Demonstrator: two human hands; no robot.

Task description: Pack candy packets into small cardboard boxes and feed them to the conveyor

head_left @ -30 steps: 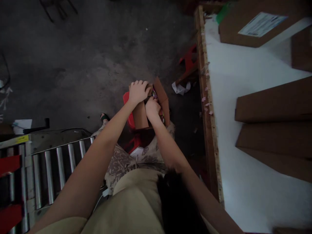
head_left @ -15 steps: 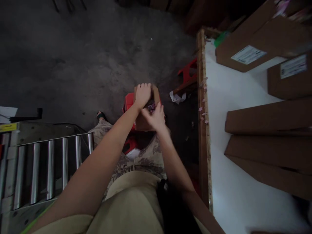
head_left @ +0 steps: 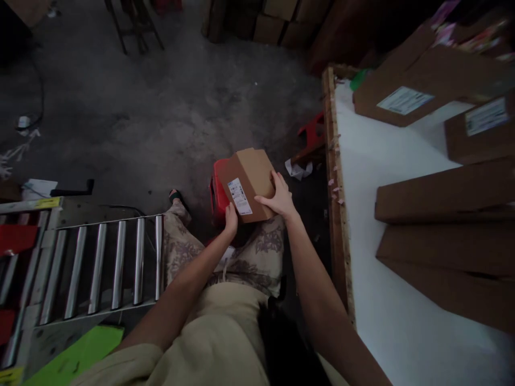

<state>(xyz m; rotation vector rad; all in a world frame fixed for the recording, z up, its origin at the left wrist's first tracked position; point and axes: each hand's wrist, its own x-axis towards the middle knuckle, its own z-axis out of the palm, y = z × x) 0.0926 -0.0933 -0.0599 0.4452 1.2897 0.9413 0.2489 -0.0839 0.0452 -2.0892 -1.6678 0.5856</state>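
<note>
A small brown cardboard box (head_left: 251, 174) with a white label on its near face is held between both hands, over a red stool (head_left: 217, 187) on the floor. Its flaps are closed. My left hand (head_left: 230, 220) grips the box's near lower corner by the label. On the box's right side lies my right hand (head_left: 277, 199), fingers wrapped over the edge. Below the box are my patterned trousers.
A roller conveyor (head_left: 100, 268) stands at the left. A white table (head_left: 394, 311) with a wooden edge is at the right, bearing flat cardboard sheets (head_left: 442, 193) and labelled boxes (head_left: 406, 86). A second red stool (head_left: 311, 131) and crumpled paper (head_left: 298, 169) lie by the table. More boxes are stacked at the back.
The box was open with my right hand inside it; now its flaps are shut and it is turned label-up. My left hand dropped from the top edge to the near corner.
</note>
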